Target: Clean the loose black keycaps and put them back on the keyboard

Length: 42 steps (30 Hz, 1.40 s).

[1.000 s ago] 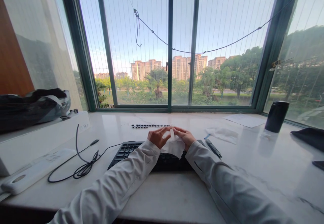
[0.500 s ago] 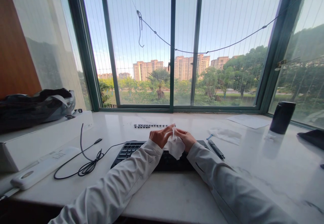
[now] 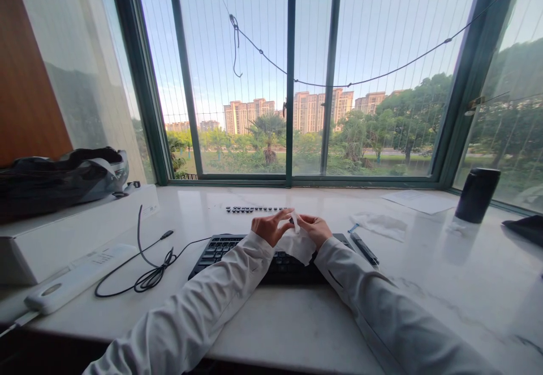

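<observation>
Over a black keyboard, my two hands meet at a crumpled white tissue. My left hand pinches a small dark piece, which looks like a keycap, between thumb and forefinger. My right hand has its fingers closed on the tissue, pressing it against the keycap. Part of the tissue hangs down over the middle keys. Behind my left hand, several loose black keycaps lie in rows on the white counter. My forearms cover much of the keyboard.
A black cable lies coiled on the left, near a white power strip and a white box bearing a dark bag. To the right are a dark pen-like tool, a clear plastic bag, paper and a black cylinder.
The tissue has shifted between my fingers and hangs slightly further right, and the dark keycap now shows at my left fingertips. Both hands stay in nearly the same place.
</observation>
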Tool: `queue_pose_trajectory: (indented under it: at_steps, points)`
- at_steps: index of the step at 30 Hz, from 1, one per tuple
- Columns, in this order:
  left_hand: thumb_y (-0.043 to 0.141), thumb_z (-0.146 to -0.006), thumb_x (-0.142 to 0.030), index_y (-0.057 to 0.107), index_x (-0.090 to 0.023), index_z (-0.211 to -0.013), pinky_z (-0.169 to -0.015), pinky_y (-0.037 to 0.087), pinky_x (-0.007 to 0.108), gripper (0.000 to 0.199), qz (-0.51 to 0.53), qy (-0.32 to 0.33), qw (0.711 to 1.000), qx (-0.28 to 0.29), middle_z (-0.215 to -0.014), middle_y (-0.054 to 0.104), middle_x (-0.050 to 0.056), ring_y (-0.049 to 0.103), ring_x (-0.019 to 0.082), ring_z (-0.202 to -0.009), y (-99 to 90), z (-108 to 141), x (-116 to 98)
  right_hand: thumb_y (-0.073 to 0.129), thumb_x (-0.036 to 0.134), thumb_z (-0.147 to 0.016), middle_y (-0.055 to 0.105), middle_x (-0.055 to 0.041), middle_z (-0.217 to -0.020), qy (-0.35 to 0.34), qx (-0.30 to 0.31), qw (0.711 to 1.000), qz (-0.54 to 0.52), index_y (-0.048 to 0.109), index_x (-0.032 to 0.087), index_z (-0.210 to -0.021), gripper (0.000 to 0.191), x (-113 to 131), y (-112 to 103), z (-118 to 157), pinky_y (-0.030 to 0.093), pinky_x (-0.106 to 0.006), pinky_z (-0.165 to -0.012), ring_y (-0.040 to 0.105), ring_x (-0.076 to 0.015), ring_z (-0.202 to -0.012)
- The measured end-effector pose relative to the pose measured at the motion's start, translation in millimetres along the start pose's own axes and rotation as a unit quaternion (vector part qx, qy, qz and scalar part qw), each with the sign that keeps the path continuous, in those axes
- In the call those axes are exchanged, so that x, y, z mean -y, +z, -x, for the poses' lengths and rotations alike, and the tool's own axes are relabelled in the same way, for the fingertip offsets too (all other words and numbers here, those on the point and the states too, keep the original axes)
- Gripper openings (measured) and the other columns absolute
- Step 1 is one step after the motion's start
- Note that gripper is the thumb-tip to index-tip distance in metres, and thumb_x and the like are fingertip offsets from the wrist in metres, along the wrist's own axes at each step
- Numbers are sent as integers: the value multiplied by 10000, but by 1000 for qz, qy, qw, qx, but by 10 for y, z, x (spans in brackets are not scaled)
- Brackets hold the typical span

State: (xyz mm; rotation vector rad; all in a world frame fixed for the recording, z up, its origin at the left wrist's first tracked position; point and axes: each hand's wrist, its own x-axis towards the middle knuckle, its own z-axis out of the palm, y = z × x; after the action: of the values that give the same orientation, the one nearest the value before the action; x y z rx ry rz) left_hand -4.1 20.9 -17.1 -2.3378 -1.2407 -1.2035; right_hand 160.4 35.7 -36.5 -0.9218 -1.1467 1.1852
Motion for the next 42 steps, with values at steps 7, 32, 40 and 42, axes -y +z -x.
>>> queue_pose_trajectory:
  at_steps: [7, 32, 40, 42]
  points:
    - [543, -802, -527, 567, -366, -1185, -668, 458, 218, 417, -27, -32, 999, 5, -930, 723, -61, 679, 153, -811, -43, -5, 28, 765, 463, -578, 718, -82, -808, 23, 110, 994, -13, 718, 129, -965, 513, 31, 50, 72, 468, -263, -615, 625, -158, -637]
    - [601, -774, -485, 608, -303, -1064, -636, 438, 189, 342, 39, 0, 999, -4, -876, 708, -76, 640, 97, -688, -65, -36, -14, 809, 486, -449, 695, -54, -626, 2, -4, 1000, 15, 742, 129, -750, 471, 116, 52, 81, 417, -241, -471, 561, -128, -480]
    - [577, -785, -512, 625, -278, -1049, -605, 433, 185, 355, 59, 16, 998, -21, -856, 712, -52, 623, 89, -633, -58, -29, -1, 843, 401, -430, 704, -55, -651, 23, -5, 999, -37, 726, 137, -795, 465, 101, 39, 62, 456, -246, -487, 598, -144, -508]
    - [583, -779, -516, 631, -277, -1041, -601, 435, 183, 358, 67, 15, 997, -29, -835, 712, -49, 622, 89, -628, -53, -29, 1, 844, 400, -428, 708, -50, -676, 22, -5, 999, -49, 722, 141, -805, 473, 94, 42, 64, 461, -246, -501, 605, -144, -529]
